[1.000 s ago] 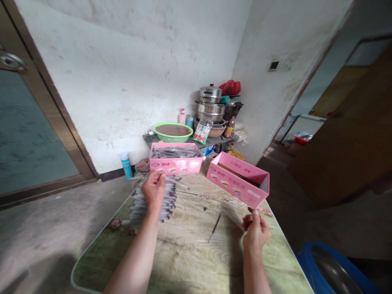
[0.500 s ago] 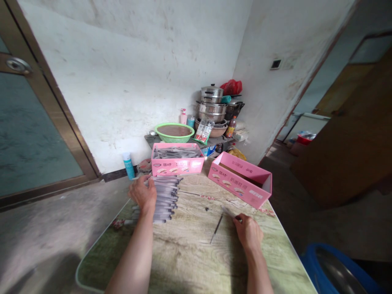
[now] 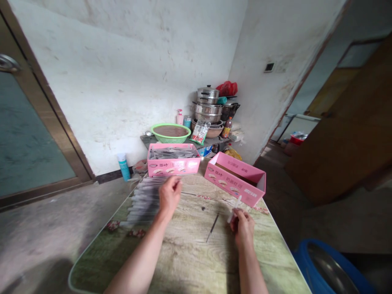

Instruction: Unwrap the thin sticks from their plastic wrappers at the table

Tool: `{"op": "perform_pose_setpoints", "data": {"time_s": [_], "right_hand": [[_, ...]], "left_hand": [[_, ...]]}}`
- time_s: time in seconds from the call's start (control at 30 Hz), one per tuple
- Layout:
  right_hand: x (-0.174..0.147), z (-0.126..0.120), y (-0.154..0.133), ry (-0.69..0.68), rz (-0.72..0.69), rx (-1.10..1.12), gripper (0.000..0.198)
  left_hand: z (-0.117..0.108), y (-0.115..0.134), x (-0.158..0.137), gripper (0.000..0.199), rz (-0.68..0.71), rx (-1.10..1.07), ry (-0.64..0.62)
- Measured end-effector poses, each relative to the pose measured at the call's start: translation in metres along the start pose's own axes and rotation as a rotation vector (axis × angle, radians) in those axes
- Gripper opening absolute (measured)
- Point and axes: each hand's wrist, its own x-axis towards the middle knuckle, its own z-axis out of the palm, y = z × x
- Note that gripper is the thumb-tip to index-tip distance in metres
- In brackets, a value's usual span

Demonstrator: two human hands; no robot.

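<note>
My left hand (image 3: pixel 169 196) is in the air over the right edge of a row of pens (image 3: pixel 142 206), its fingers pinched together. What they hold, if anything, cannot be made out. My right hand (image 3: pixel 244 226) grips a slim white pen barrel (image 3: pixel 238 201), tilted upward in front of the right pink box (image 3: pixel 231 185). A thin dark pen refill (image 3: pixel 212 227) lies on the table between my hands. Behind the row stands the left pink box (image 3: pixel 174 168), filled with more pens. Brown shows inside the right box.
The wood-patterned table (image 3: pixel 190 261) carries a small dark bit (image 3: pixel 203 208). Behind it, a shelf holds a green basin (image 3: pixel 170 139), stacked steel pots (image 3: pixel 208 109) and a bottle (image 3: pixel 227 127). A blue spray can (image 3: pixel 124 168) is at the left, a blue tub (image 3: pixel 301 251) at the lower right.
My left hand has moved right, from the left part of the pen row to its right edge, and closed its fingers. My right hand has tipped the pen barrel more upright. The view has shifted slightly.
</note>
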Motion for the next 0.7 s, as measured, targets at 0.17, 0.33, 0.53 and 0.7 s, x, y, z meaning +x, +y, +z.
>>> {"op": "perform_pose_setpoints", "data": {"time_s": [0.17, 0.33, 0.53, 0.7], "right_hand": [[0.002, -0.004, -0.004, 0.001, 0.021, 0.187, 0.025], [0.001, -0.006, -0.003, -0.024, -0.013, 0.208, 0.025], [0.0, -0.004, -0.002, -0.067, -0.029, 0.202, 0.025], [0.0, -0.002, -0.004, -0.068, -0.028, 0.199, 0.024]], "left_hand": [[0.059, 0.048, -0.06, 0.009, 0.144, 0.041, -0.769], [0.077, 0.052, -0.096, 0.008, 0.092, 0.241, -0.853], [0.068, 0.041, -0.089, 0.021, 0.002, 0.25, -0.815], [0.067, 0.035, -0.084, 0.023, -0.043, 0.232, -0.786]]}}
